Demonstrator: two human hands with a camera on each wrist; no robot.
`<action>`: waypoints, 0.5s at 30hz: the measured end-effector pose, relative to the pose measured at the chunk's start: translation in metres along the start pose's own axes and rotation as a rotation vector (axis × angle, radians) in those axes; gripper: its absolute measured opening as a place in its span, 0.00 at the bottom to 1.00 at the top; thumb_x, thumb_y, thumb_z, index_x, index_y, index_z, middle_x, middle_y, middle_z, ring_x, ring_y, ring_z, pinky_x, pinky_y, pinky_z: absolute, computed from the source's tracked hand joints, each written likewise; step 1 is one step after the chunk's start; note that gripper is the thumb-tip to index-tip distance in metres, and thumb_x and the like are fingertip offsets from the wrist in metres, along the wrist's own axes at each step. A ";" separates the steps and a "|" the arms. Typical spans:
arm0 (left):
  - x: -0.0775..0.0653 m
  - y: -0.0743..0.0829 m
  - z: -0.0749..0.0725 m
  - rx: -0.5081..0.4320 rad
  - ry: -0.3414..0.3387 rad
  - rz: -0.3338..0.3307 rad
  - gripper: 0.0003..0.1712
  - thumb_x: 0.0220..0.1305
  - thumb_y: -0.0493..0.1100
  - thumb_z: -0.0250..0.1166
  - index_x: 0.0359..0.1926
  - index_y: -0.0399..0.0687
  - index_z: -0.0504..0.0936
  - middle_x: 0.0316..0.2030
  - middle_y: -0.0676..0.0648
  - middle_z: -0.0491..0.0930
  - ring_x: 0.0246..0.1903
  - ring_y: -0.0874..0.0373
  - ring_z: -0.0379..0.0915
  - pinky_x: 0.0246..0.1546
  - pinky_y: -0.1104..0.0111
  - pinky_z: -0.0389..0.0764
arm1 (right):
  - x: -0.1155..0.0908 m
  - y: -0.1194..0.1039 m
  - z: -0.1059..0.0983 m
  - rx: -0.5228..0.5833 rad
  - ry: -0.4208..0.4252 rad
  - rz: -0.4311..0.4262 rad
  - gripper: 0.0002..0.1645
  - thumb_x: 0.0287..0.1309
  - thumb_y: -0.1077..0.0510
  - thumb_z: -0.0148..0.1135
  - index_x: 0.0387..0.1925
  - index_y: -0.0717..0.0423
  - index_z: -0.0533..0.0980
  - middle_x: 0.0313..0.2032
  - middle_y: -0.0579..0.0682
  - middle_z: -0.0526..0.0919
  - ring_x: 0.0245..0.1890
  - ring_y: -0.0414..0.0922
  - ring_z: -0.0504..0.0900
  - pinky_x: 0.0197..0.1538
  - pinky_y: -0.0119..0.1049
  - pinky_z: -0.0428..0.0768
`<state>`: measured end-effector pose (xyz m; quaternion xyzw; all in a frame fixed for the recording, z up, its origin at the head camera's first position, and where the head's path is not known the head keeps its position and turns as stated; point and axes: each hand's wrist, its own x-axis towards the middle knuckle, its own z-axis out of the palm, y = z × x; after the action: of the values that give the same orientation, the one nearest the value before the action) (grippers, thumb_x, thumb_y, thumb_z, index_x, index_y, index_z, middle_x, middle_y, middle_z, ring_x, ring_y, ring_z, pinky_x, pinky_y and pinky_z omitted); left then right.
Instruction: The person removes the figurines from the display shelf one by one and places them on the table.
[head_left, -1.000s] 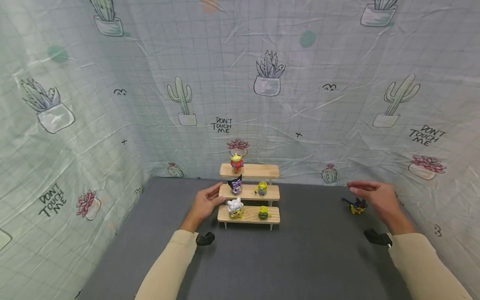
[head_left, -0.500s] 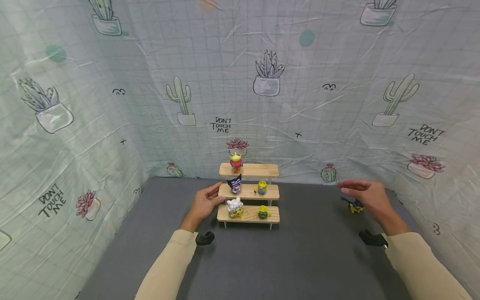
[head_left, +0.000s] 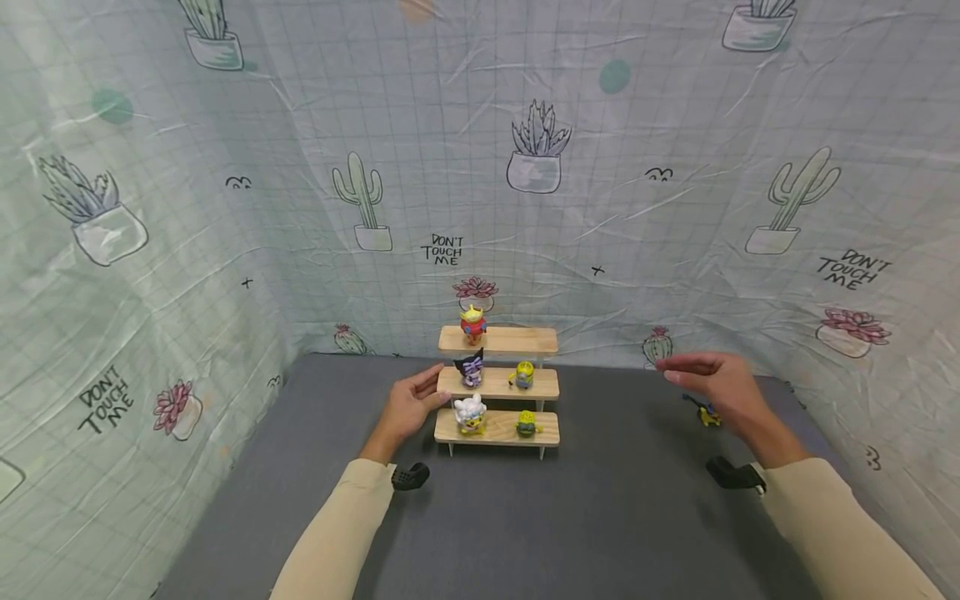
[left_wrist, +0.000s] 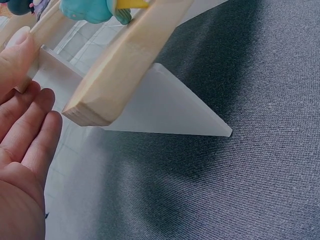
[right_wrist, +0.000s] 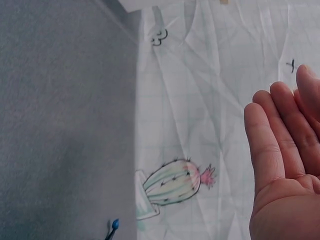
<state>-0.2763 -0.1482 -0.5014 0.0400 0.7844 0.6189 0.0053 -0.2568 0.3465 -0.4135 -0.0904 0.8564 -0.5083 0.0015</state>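
Wooden shelf (head_left: pixel 498 387) was occupied on all three tiers

A red-clad figure (head_left: pixel 473 325) topped the stand; a purple-and-black figure (head_left: pixel 472 371) and a yellow figure (head_left: pixel 524 376) shared the middle tier, a white-haired figure (head_left: pixel 470 414) and a green-bodied figure (head_left: pixel 527 426) the lowest. A person's left hand (head_left: pixel 407 410) pinched the middle tier's left end. The right hand (head_left: pixel 729 398), raised, fingers extended side by side, partly hid a blue-tailed figure (head_left: pixel 708 416) on the gray table (head_left: pixel 615 500).

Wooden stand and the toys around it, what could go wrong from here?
If the left hand, holding the middle tier, jolts the stand, its white-topped figure might topple. The right hand might also brush the blue-and-yellow figure on the table, which appears close to it in the head view.
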 end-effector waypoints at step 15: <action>-0.003 0.003 0.000 0.028 -0.003 0.000 0.36 0.69 0.35 0.69 0.76 0.41 0.70 0.72 0.34 0.71 0.72 0.41 0.69 0.68 0.51 0.79 | 0.011 -0.025 0.020 0.058 -0.050 -0.017 0.26 0.69 0.53 0.69 0.60 0.67 0.81 0.45 0.29 0.90 0.48 0.25 0.85 0.50 0.22 0.84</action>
<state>-0.2727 -0.1478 -0.4987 0.0412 0.7929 0.6080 0.0058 -0.2619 0.3152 -0.4001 -0.1103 0.8403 -0.5303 0.0211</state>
